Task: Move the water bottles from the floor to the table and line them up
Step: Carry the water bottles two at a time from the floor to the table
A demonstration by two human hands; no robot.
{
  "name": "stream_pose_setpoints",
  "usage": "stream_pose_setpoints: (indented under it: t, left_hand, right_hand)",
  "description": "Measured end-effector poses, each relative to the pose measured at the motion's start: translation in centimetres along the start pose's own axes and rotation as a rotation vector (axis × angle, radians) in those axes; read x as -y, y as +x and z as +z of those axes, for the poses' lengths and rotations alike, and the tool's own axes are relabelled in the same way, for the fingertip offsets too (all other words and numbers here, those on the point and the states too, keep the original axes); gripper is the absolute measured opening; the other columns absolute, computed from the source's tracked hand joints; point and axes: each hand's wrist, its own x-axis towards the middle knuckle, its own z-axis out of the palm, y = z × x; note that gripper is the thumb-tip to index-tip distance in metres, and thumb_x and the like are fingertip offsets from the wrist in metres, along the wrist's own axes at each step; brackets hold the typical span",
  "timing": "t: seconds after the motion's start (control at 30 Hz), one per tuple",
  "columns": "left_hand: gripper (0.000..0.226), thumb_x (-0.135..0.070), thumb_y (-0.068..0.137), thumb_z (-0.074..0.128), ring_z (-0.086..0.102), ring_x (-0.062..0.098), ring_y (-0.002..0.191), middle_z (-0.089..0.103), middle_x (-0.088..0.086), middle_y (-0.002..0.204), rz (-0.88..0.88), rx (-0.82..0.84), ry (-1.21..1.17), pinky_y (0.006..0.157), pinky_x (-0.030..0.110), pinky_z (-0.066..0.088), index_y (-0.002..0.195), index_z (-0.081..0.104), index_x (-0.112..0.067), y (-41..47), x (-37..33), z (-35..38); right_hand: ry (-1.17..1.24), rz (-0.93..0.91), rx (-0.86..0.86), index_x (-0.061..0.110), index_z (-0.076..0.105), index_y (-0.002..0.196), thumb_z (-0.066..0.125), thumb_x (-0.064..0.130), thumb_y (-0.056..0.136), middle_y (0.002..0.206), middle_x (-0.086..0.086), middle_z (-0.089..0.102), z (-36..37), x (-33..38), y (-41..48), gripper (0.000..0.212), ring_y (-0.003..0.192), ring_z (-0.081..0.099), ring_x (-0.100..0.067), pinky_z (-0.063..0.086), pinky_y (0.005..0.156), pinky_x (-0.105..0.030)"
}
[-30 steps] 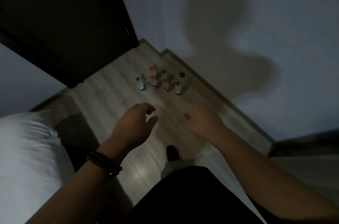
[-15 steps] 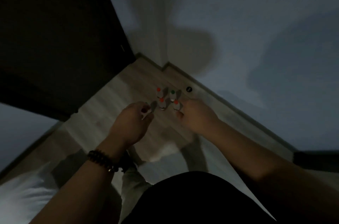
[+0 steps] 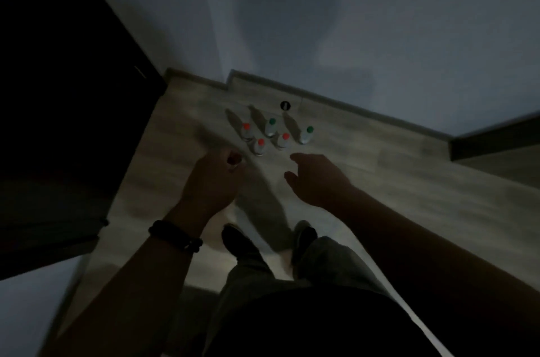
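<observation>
- Five bottles [image 3: 282, 141] stand on the floor [image 3: 380, 181], so I judge nothing moved yet
- Left hand [image 3: 210, 178] fingers curled, grip unclear; right hand [image 3: 318, 178] fingers relaxed, empty

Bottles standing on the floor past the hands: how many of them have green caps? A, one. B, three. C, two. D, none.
C: of the five bottles, two wear green caps, one at the back and one far right; the other three wear red caps.

No label on the bottles [image 3: 271, 128] is legible.
</observation>
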Motion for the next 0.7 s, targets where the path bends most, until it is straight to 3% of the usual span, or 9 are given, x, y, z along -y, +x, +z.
stream_pose_setpoints:
  t: [0.1,0.23,0.43,0.53,0.63,0.7]
  left_hand:
    - [0.028,-0.030,0.098,0.066,0.063,0.019,0.103,0.069,0.006,0.118,-0.016,0.034,-0.081,0.084,0.028,0.046,0.121,0.066,-0.013,1.6,2.2,0.4]
    - [0.026,-0.028,0.097,0.067,0.061,0.014,0.100,0.070,0.004,0.116,-0.036,0.044,-0.138,0.082,0.024,0.043,0.119,0.068,-0.013,3.6,4.7,1.9]
    - [0.028,-0.028,0.097,0.067,0.058,0.007,0.098,0.069,0.001,0.116,-0.094,0.092,-0.227,0.075,0.015,0.041,0.122,0.067,-0.015,6.7,8.4,5.3]
    - [0.029,-0.029,0.097,0.067,0.058,0.004,0.095,0.067,-0.003,0.114,-0.097,0.100,-0.254,0.063,0.004,0.037,0.124,0.066,-0.016,9.0,10.1,7.6]
    - [0.029,-0.031,0.098,0.066,0.059,0.006,0.096,0.065,-0.005,0.112,-0.072,0.077,-0.252,0.067,0.007,0.041,0.123,0.065,-0.017,12.3,12.2,10.6]
    - [0.027,-0.030,0.098,0.066,0.060,0.010,0.100,0.065,-0.004,0.112,-0.080,0.052,-0.264,0.077,0.019,0.045,0.122,0.065,-0.016,14.9,14.1,13.4]
  right_hand:
    - [-0.004,0.019,0.021,0.016,0.054,0.141,0.056,0.039,0.102,0.112,-0.004,0.068,2.1,1.3,0.8,0.045,0.093,0.058,-0.014,0.042,0.076,-0.029]
    - [0.014,0.043,0.059,0.013,0.054,0.140,0.055,0.036,0.103,0.118,-0.008,0.069,4.5,2.4,2.5,0.043,0.111,0.064,-0.023,0.046,0.083,-0.030]
    - [0.068,0.101,0.082,0.011,0.054,0.140,0.057,0.035,0.102,0.108,-0.008,0.070,9.1,1.8,6.4,0.045,0.102,0.066,-0.022,0.054,0.091,-0.037]
    - [0.081,0.119,0.068,0.010,0.050,0.144,0.058,0.036,0.102,0.110,-0.009,0.071,12.2,0.5,9.6,0.050,0.103,0.065,-0.022,0.051,0.087,-0.033]
    - [0.113,0.133,0.059,0.012,0.043,0.151,0.058,0.039,0.101,0.120,-0.009,0.069,16.0,-1.4,14.2,0.059,0.108,0.065,-0.022,0.047,0.087,-0.031]
    - [0.144,0.153,0.043,0.013,0.039,0.154,0.059,0.041,0.101,0.132,-0.011,0.066,19.3,-3.1,18.3,0.063,0.118,0.064,-0.025,0.046,0.093,-0.033]
